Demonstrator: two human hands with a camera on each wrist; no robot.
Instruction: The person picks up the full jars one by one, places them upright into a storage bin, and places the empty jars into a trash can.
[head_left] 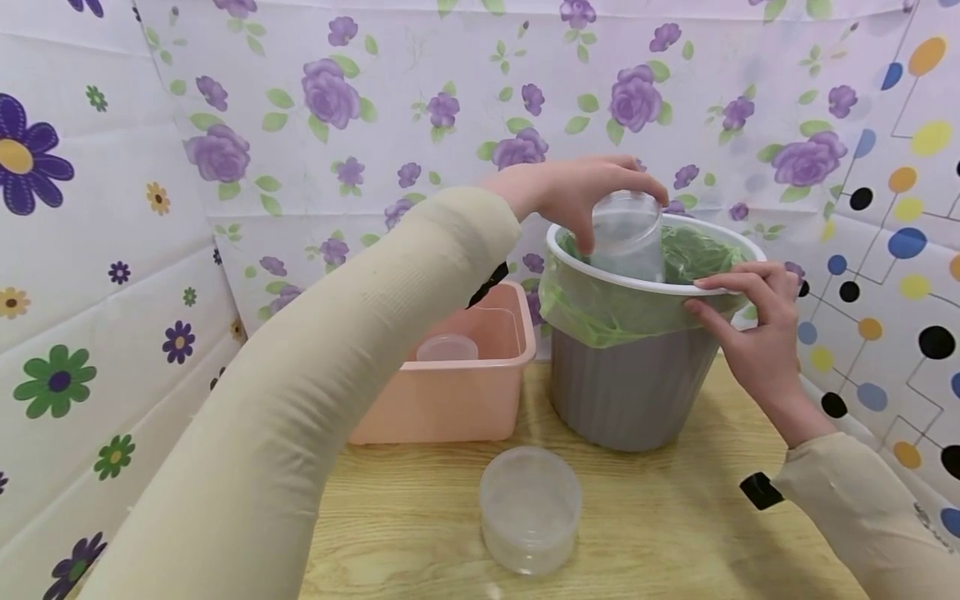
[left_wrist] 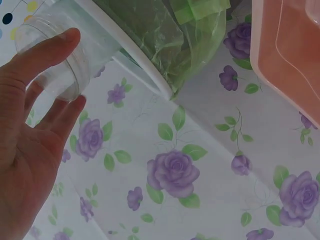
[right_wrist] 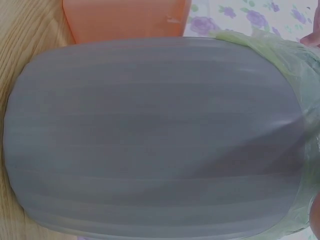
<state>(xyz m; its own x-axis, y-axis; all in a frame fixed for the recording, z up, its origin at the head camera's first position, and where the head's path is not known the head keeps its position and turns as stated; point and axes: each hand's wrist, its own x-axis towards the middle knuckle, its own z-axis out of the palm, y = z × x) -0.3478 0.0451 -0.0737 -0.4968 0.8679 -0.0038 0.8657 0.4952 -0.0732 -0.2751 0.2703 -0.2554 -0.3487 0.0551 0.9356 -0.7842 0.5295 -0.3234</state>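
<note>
My left hand (head_left: 618, 218) grips a clear plastic jar (head_left: 626, 242) from above, holding it tilted just inside the mouth of a grey bin (head_left: 630, 392) with a white rim. A green bag (head_left: 697, 246) lines the bin and folds over its rim. My right hand (head_left: 705, 296) pinches the rim on the near right side. In the left wrist view, the thumb and fingers of the left hand (left_wrist: 70, 70) wrap the jar (left_wrist: 50, 65) beside the rim (left_wrist: 140, 70). The right wrist view is filled by the bin's grey wall (right_wrist: 150, 140).
A pink tub (head_left: 450, 392) stands left of the bin with a small clear container (head_left: 447, 347) inside. A clear round lidded container (head_left: 530, 508) sits on the wooden table (head_left: 675, 533) near the front. Flowered and dotted sheets close in the back and sides.
</note>
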